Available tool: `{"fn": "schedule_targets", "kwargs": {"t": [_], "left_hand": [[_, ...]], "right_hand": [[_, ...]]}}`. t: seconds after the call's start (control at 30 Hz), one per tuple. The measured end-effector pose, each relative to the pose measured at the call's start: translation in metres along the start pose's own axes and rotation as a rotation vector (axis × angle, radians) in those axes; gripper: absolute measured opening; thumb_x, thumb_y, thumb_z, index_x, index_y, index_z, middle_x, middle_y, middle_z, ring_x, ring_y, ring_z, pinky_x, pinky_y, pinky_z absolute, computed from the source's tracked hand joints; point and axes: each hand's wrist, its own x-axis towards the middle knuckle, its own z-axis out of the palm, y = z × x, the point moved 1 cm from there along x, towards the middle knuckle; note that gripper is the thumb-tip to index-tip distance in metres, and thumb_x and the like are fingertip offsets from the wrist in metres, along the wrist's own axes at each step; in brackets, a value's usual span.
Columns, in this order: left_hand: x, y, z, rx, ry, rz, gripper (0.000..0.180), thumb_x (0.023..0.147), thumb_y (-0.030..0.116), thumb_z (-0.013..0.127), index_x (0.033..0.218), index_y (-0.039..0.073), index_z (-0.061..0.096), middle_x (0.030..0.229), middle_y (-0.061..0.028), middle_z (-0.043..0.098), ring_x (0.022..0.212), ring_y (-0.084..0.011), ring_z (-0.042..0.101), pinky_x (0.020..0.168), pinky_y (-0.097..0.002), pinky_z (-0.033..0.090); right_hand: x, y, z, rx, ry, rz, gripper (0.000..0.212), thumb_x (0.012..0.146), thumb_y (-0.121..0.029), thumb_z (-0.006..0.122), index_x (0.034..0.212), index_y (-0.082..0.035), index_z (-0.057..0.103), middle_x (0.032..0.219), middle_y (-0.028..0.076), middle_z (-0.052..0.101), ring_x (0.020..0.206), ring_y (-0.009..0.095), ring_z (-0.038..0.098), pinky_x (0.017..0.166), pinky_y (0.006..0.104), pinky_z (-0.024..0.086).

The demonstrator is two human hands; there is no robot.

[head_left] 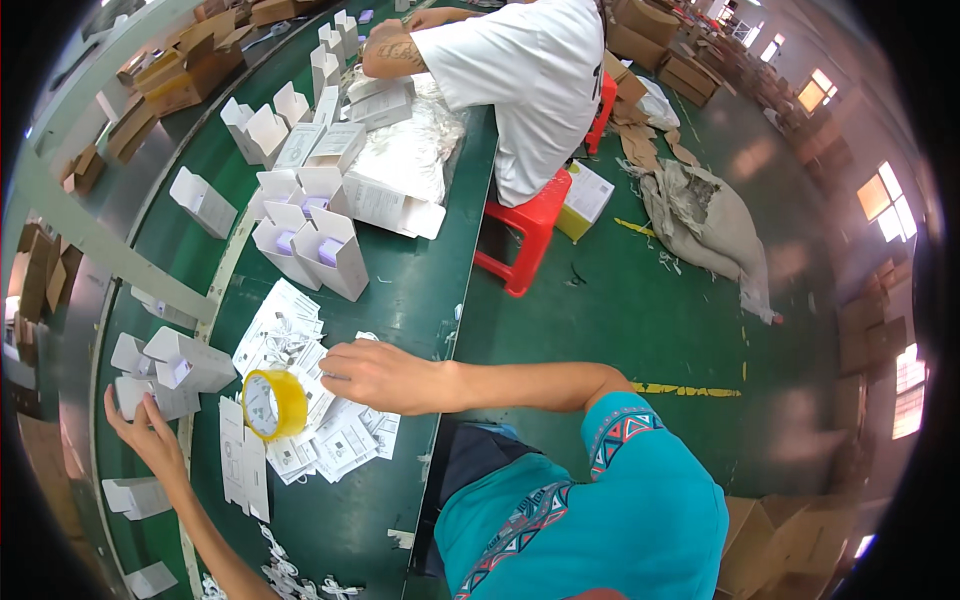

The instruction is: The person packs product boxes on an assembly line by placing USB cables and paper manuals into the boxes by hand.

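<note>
My left hand (150, 440) reaches to the far-left side of the green table, with its fingers and thumb around the end of a small white box (176, 402). Right beside that stands another white box (195, 362) with its flap up and something purple inside. My right hand (388, 378) is over a spread of printed leaflets (345, 440), its fingers curled together. What they pinch, if anything, is hidden. Left of these fingers, a roll of yellow tape (290, 404) stands on edge on the leaflets. White cables (290, 340) lie among the papers.
Several open white boxes (345, 270) with purple contents stand farther up the table (400, 290). A flattened white carton (243, 465) and coiled cables (285, 565) lie nearer. A co-worker in a white shirt (540, 80) sits on a red stool (530, 225) beside a plastic bag (415, 150).
</note>
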Motion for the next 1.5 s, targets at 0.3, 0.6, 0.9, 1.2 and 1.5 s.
{"fn": "schedule_targets", "kwargs": {"t": [0.3,0.6,0.9,1.2,1.5], "left_hand": [[-0.036,0.016,-0.034,-0.262,-0.161,-0.252,0.043,0.077,0.026,0.090,0.110,0.001,0.077,0.107,-0.0200,0.078,0.096,-0.0369,0.075,0.088,-0.0426,0.058],[-0.052,0.039,-0.067,-0.503,-0.146,-0.288,0.068,0.077,-0.001,0.083,0.140,0.006,0.057,0.140,-0.0180,0.063,0.118,-0.0404,0.067,0.099,-0.0422,0.055],[-0.072,0.040,-0.069,-0.430,0.012,-0.222,0.086,0.073,-0.008,0.080,0.151,0.008,0.047,0.147,-0.0209,0.058,0.132,-0.0434,0.058,0.107,-0.0465,0.051],[-0.084,-0.084,-0.076,0.015,0.124,-0.378,0.080,0.079,-0.003,0.078,0.153,0.008,0.047,0.141,-0.0245,0.059,0.128,-0.0459,0.058,0.108,-0.0486,0.049],[-0.088,-0.074,-0.114,0.399,0.152,-0.317,0.073,0.082,0.020,0.086,0.146,0.007,0.054,0.140,-0.0275,0.053,0.114,-0.0423,0.062,0.102,-0.0472,0.049]], "right_hand": [[0.037,0.014,-0.036,0.267,0.114,0.157,0.020,0.086,0.000,0.074,0.104,-0.005,0.082,0.110,0.015,0.075,0.098,0.031,0.070,0.084,0.0412,0.056],[0.213,-0.095,0.065,0.208,0.218,-0.522,0.017,0.078,-0.002,0.070,0.094,0.001,0.068,0.091,0.013,0.069,0.078,0.028,0.074,0.066,0.0378,0.060],[0.230,-0.128,0.125,-0.078,-0.301,-0.310,0.039,0.077,-0.006,0.076,0.112,0.006,0.063,0.100,0.018,0.069,0.074,0.030,0.076,0.059,0.0401,0.061],[0.112,-0.147,-0.082,1.405,-0.617,-0.406,0.051,0.098,0.000,0.059,0.149,0.000,0.055,0.090,0.018,0.061,0.073,0.034,0.063,0.063,0.0440,0.053],[0.054,-0.098,-0.106,1.232,-0.215,-0.388,0.023,0.078,-0.004,0.075,0.100,-0.001,0.080,0.073,0.007,0.064,0.060,0.025,0.059,0.051,0.0326,0.043]]}}
